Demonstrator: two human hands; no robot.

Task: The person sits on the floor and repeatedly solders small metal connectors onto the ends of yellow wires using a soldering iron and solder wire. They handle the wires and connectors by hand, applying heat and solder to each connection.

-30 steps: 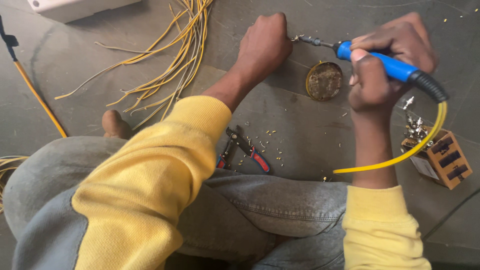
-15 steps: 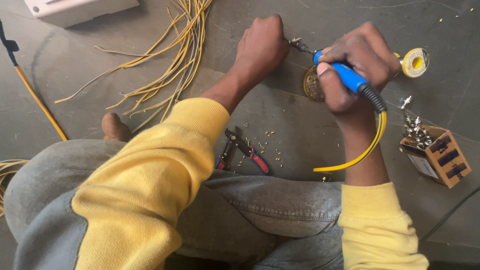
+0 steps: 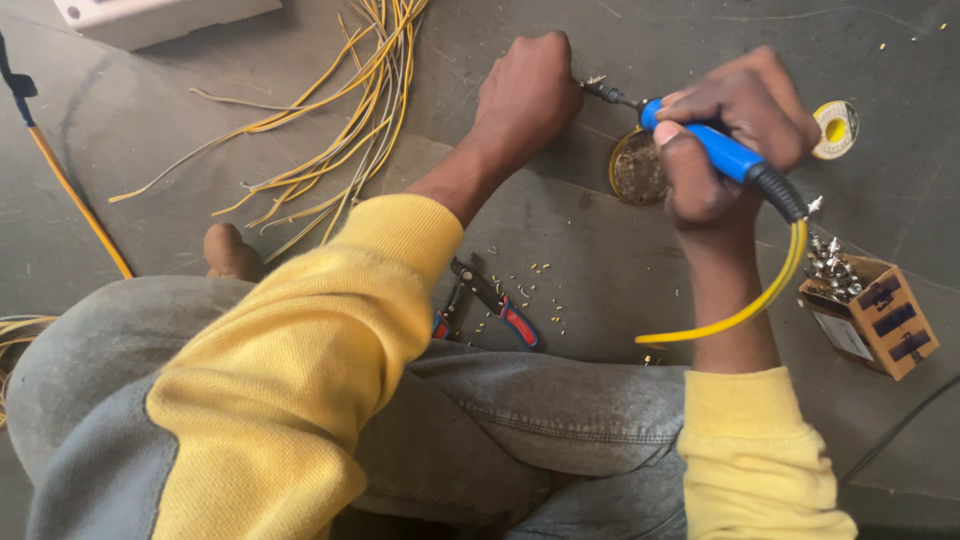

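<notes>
While my right hand [image 3: 735, 140] grips one blue soldering iron [image 3: 715, 150], its tip beside my fisted left hand [image 3: 525, 95], perhaps pinching something hidden, one round tin [image 3: 635, 170], one solder spool [image 3: 835, 128] and one pair of pliers [image 3: 490, 305] lie on the floor.

right hand [image 3: 725, 150]: now further left, closer to the left hand [image 3: 525, 95]
soldering iron [image 3: 700, 140]: tip now beside the left fist
solder spool [image 3: 835, 128]: uncovered, earlier hidden
round tin [image 3: 638, 170]: partly covered now
</notes>
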